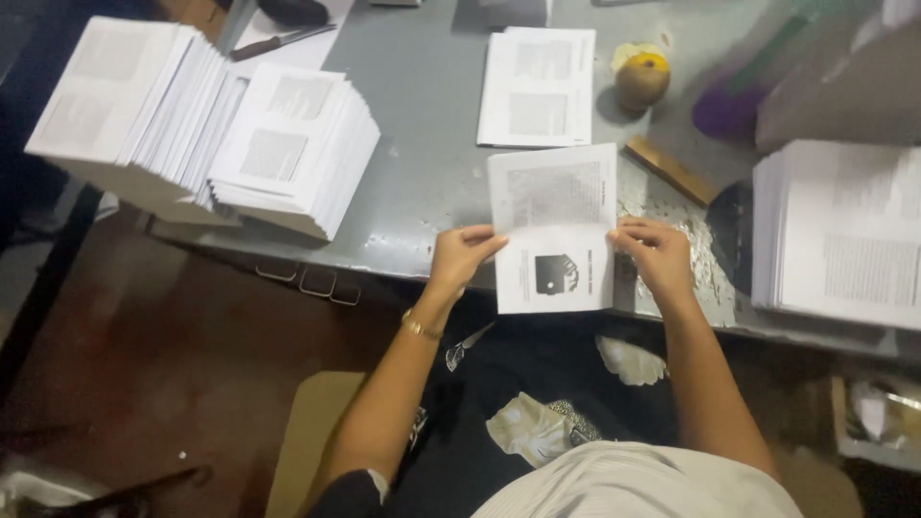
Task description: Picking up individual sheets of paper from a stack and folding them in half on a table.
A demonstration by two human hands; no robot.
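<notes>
Two stacks of printed sheets [201, 125] sit at my ten o'clock on the grey table [422, 86]. Folded leaflet [554, 230] lies between my hands: left hand [460, 257] pinches its nine o'clock edge, right hand [657, 257] grips three o'clock.

At two o'clock I saw a purple thing [726, 110], too blurry to tell. The paper stack [842, 235] at three o'clock was cut off by the edge. The print was too small to read.

One head camera looks steeply down, close over the grey table [422, 173].
</notes>
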